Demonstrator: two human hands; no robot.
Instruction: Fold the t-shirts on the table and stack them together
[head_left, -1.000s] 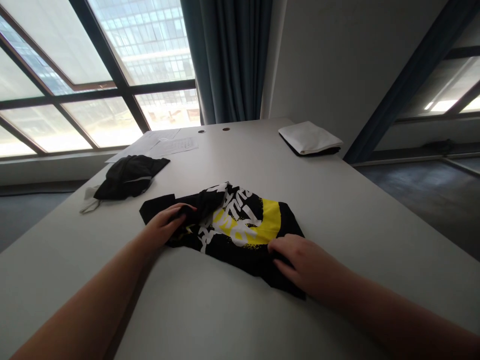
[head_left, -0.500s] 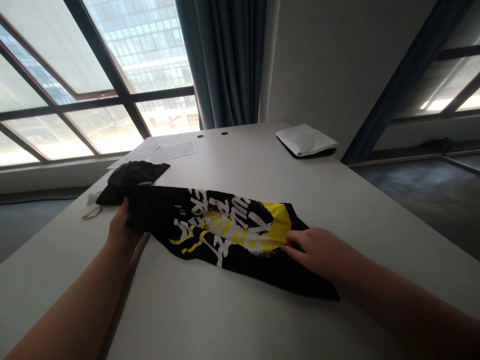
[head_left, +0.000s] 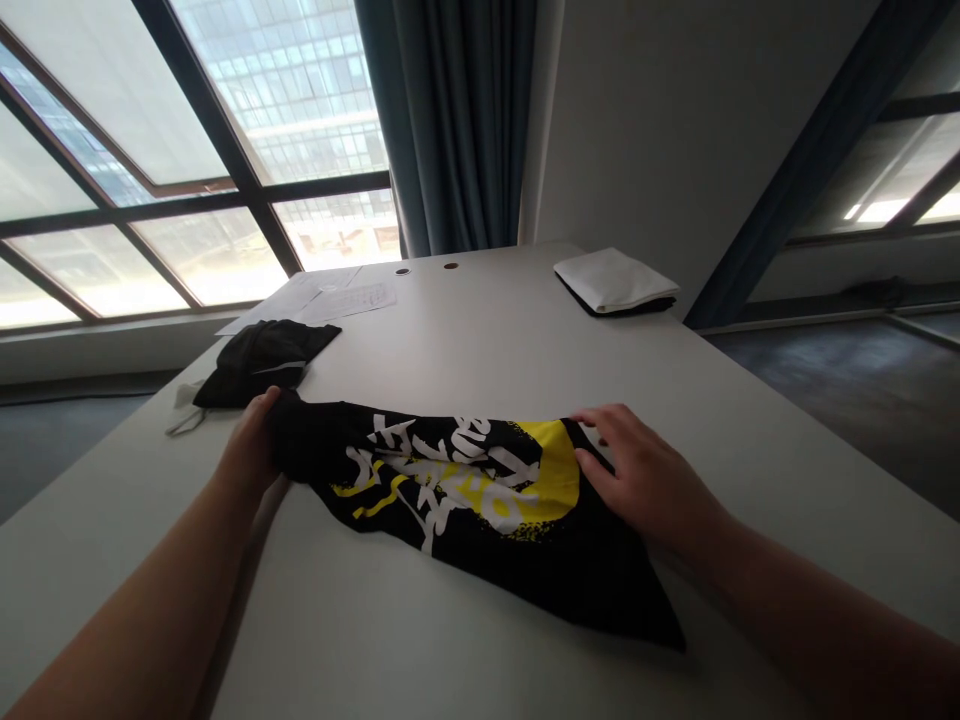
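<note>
A black T-shirt (head_left: 495,570) with white lettering and a yellow patch lies folded lengthwise across the white table (head_left: 360,630). Its folds hide the rest of its shape. My left hand (head_left: 253,440) is closed around the bunched left end, fingers partly behind the cloth. At the other end, my right hand (head_left: 637,465) rests by the yellow patch, its thumb and fingers apart, touching the fabric. Just beyond my left hand lies a dark bundle of cloth (head_left: 259,360) with a light cord or strap beneath it.
A folded white cloth (head_left: 615,278) sits on a dark layer at the back right. Printed papers (head_left: 352,300) lie at the back left, near two round holes in the tabletop. Windows, a blue curtain (head_left: 450,130) and a wall stand behind.
My right hand has loosened from a pinch on the T-shirt and its fingers have spread. The left end has drawn slightly right and down, and the lower right corner has dropped toward me.
</note>
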